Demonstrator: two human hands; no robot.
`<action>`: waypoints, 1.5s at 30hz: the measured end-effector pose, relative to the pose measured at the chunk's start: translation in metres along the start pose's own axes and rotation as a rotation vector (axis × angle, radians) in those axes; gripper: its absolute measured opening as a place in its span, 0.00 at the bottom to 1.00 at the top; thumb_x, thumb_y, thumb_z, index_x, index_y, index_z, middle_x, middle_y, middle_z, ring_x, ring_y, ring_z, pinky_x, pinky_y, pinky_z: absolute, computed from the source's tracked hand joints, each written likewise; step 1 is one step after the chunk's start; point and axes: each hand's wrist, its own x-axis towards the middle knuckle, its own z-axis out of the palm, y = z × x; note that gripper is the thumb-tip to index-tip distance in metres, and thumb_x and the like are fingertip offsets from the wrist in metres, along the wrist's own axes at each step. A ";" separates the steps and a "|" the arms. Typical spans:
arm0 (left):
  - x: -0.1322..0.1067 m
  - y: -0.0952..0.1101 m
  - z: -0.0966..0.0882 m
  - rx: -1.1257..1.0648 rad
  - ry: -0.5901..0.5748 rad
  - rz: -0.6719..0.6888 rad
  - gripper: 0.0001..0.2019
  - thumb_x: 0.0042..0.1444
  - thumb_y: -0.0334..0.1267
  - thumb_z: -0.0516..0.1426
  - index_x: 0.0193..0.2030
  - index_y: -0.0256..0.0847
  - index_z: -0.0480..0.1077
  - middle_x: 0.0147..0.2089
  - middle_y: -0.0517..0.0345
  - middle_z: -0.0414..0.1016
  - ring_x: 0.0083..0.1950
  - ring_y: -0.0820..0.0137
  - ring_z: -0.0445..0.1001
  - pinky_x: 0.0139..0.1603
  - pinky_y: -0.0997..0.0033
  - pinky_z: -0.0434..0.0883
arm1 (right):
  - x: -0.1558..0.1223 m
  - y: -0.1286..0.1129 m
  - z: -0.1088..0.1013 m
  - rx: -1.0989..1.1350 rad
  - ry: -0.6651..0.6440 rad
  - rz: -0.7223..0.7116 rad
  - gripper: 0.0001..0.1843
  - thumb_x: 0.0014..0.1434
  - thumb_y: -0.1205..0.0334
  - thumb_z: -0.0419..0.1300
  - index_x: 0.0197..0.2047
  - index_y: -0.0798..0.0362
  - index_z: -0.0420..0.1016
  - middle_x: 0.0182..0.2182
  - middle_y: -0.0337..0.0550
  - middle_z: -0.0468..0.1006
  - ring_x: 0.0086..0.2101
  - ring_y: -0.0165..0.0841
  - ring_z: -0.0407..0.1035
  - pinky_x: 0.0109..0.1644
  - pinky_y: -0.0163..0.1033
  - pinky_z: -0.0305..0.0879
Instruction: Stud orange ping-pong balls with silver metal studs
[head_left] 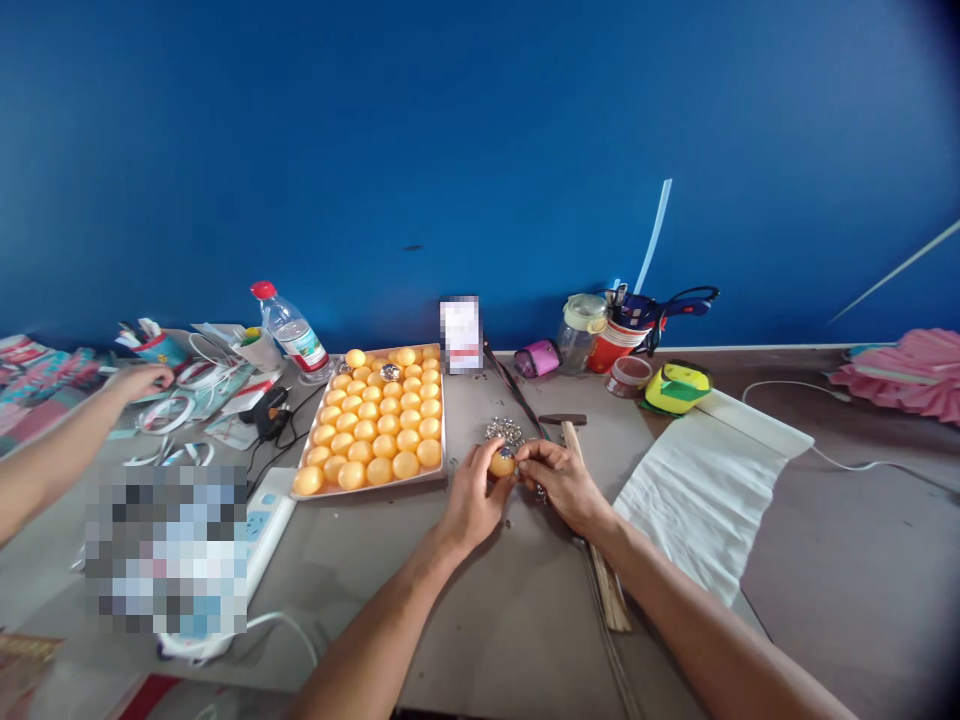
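Note:
My left hand is closed round an orange table tennis ball whose top bears shiny silver pieces. The fingertips of my right hand are pinched together against the ball's right side; whatever they hold is too small to make out. Just beyond the ball lies a heap of small silver pieces, and a few more show under my right hand. To the left, a shallow box holds rows of orange balls. Among them sits one silver-covered ball.
A wooden-handled hammer lies beyond and under my right forearm. White cloth spreads to the right. Along the wall stand a water bottle, a clear jar and a red cup. Another person's arm reaches in from the left, above a power strip.

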 end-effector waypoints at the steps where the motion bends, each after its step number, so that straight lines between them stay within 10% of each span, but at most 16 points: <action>1: 0.000 0.000 0.000 0.005 -0.004 0.003 0.21 0.55 0.31 0.55 0.56 0.39 0.60 0.48 0.47 0.69 0.50 0.63 0.69 0.52 0.58 0.69 | 0.000 0.000 0.000 -0.016 -0.009 -0.002 0.12 0.49 0.53 0.61 0.29 0.53 0.68 0.18 0.33 0.65 0.21 0.26 0.58 0.25 0.33 0.53; 45: -0.008 -0.012 0.003 0.255 -0.094 0.178 0.22 0.57 0.27 0.48 0.59 0.37 0.54 0.47 0.46 0.65 0.49 0.63 0.66 0.50 0.57 0.69 | -0.004 0.002 0.008 -0.008 0.001 0.107 0.11 0.48 0.55 0.61 0.24 0.51 0.65 0.16 0.33 0.68 0.19 0.28 0.61 0.25 0.34 0.55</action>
